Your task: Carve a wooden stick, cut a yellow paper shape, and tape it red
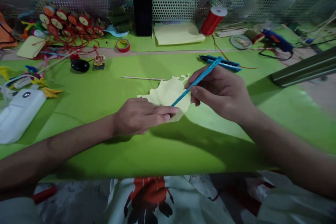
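Green desk (86,157) supports the paper (168,92). Left hand (136,115) presses its near side, fingers extended; right hand (225,92) has grip clamped on pen (206,74). Paper's far edge appears shaped, near edge plain.

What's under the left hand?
The left hand lies over pale yellow paper, which shows above its fingers and past their tips; anything else beneath the hand is covered.

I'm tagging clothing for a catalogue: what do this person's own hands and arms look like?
The left hand and right hand are bare, with no gloves, rings, watch or bracelet in sight. Both forearms are uncovered; pale cloth, apparently sleeves, shows at the lower corners.
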{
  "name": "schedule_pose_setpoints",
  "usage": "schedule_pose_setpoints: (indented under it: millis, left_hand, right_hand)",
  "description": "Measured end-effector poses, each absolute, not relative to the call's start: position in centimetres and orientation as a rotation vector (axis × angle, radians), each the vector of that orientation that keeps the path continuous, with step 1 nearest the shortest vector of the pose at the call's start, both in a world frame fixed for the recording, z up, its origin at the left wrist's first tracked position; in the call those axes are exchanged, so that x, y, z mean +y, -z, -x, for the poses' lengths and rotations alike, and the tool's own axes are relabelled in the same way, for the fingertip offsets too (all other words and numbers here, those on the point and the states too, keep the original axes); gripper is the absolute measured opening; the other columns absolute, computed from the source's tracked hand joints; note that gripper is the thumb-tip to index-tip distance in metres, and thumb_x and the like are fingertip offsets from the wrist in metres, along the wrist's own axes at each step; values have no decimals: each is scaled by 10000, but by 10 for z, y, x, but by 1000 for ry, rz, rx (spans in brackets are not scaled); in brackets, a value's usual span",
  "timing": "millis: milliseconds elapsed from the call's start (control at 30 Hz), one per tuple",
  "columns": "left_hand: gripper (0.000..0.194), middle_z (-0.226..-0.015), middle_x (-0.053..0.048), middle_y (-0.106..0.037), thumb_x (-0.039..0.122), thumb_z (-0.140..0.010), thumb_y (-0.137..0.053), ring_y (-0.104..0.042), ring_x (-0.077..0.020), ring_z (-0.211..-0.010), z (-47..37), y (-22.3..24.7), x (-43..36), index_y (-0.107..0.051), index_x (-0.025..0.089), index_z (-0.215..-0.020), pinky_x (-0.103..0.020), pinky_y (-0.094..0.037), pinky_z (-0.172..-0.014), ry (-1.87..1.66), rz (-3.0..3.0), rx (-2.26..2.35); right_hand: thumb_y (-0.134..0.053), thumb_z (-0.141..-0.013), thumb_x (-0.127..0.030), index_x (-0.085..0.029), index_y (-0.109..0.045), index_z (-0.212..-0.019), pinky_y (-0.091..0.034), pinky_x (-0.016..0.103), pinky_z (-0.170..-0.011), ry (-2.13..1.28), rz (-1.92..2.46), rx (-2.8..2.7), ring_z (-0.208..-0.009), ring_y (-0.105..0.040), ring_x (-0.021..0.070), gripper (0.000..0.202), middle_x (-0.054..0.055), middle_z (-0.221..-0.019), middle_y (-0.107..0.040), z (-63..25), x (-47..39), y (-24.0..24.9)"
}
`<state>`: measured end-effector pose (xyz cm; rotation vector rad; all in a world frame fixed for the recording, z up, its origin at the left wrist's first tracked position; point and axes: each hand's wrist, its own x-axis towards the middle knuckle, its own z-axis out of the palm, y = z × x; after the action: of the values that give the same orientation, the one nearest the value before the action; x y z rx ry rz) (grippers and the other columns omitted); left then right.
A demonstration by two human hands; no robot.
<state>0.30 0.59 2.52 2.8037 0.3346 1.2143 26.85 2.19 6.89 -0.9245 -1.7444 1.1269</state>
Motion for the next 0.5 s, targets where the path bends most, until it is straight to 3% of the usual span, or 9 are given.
schedule_pose_setpoints:
  millis: [233, 367, 500]
  left_hand:
    - [157, -1172, -110, -836, 128, -1069, -488, -744, -117, -674, -4, -30, 6, -635, 185, -1079, -299, -486, -561, -1206, -2808, 324]
    - [132, -1175, -116, -835, 115, -1035, -534, -698, -108, -609, -3, -27, 5, -614, 199, -1099, -285, -504, -568, -1205, -2819, 353]
    - [103, -1123, -82, -849, 140, -1029, -569, -706, -115, -621, -3, -30, 3, -622, 222, -1063, -280, -514, -574, -1179, -2807, 393]
  right_hand:
    - [-703, -946, -284, -183, -687, -934, -502, 247, -554, -1115, 962, -2022, -663, -618, 126, 103, 24, -811, -679, -267, 23, -66]
    - [-593, -1028, -325, -157, -689, -850, -422, 232, -569, -1055, 893, -2314, -632, -568, 111, 263, 24, -724, -666, -265, 23, -48]
    - [-517, -1088, -368, -162, -606, -777, -325, 228, -539, -1092, 811, -2309, -556, -455, 78, 384, -25, -626, -531, -265, 18, -27]
